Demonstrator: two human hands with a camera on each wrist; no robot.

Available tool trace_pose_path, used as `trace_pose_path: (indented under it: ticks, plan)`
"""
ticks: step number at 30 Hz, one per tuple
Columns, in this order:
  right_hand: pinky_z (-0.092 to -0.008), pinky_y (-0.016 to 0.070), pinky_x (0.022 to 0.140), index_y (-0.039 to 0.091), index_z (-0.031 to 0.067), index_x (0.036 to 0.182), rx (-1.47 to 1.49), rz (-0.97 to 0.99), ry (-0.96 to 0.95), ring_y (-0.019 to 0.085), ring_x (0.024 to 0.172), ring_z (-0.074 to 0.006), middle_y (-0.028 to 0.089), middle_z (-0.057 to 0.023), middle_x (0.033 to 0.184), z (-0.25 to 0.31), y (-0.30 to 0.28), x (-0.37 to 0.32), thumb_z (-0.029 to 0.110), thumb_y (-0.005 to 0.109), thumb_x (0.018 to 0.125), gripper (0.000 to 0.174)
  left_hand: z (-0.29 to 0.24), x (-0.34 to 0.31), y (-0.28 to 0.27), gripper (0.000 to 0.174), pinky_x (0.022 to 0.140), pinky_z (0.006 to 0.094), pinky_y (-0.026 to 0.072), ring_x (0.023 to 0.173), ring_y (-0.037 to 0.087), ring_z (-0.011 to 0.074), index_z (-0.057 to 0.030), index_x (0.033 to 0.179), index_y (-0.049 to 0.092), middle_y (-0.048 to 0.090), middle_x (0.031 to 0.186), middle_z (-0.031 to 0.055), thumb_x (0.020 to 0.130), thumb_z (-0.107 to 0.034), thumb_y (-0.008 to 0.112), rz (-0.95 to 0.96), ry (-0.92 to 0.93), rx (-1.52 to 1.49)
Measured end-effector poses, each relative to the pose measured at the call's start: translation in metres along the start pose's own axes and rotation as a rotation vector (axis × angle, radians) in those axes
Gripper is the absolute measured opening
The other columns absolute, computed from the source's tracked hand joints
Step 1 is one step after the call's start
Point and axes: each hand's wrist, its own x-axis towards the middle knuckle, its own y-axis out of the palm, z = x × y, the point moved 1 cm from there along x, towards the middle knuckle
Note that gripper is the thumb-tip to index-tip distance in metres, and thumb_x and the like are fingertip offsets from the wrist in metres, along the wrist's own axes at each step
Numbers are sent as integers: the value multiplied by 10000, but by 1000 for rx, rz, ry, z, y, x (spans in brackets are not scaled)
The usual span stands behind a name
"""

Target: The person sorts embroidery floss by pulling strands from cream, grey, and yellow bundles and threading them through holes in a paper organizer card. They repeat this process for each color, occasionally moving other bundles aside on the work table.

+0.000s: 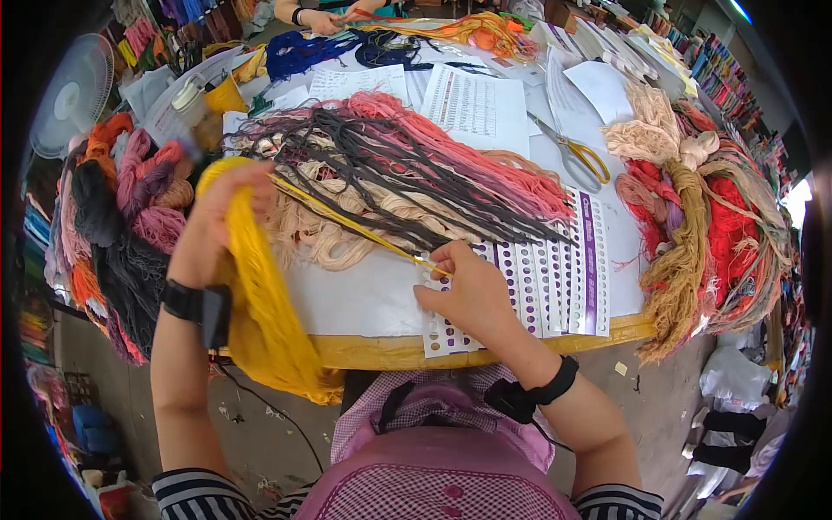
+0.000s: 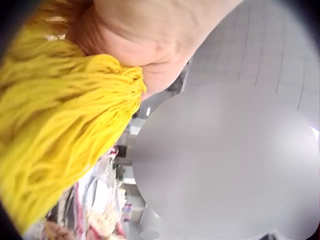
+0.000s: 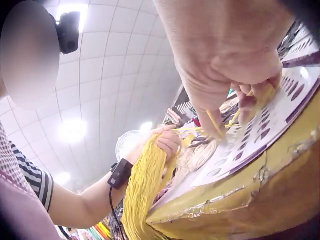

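Note:
The left hand [image 1: 227, 208] grips a thick yellow skein [image 1: 270, 312] that hangs over the table's front edge; in the left wrist view the yellow strands [image 2: 75, 120] bunch beside the palm. A thin yellow length [image 1: 347, 223] runs taut from it to the right hand [image 1: 472, 290], whose thumb and fingers pinch its end over the white hole-punched cards [image 1: 529, 286]. In the right wrist view, yellow thread passes between the right hand's fingers [image 3: 215, 117], and the left hand [image 3: 167, 141] holds the skein farther off. Black, pink and cream threads [image 1: 373, 173] lie behind.
Scissors [image 1: 579, 160] with yellow-lined handles lie right of the threads, near printed sheets [image 1: 475, 104]. Red, tan and peach skeins [image 1: 685, 234] hang at the right edge, dark and orange ones [image 1: 104, 208] at the left by a fan [image 1: 71, 97]. Another person's hands [image 1: 325, 22] are across the table.

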Motion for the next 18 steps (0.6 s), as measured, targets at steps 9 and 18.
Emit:
trace_pose_path:
  ticks: [9,18]
  plan:
    - [-354,483,693,553,28,1012,-23,23,-5,623,776,-249,631,-68,828,0,-1,0,284,703,653,465,-36,8,-5,238,383,222,325,451,436,98,-135,653,501,469,553,-20,839,-185,641,-82,337,-89]
    - [-368,488,729,538,37,1007,-44,41,-39,631,831,-262,635,-86,879,3,0,-1,296,717,677,456,-51,-23,-32,234,539,260,452,637,580,116,-88,880,633,627,771,25,801,-291,718,-611,740,362]
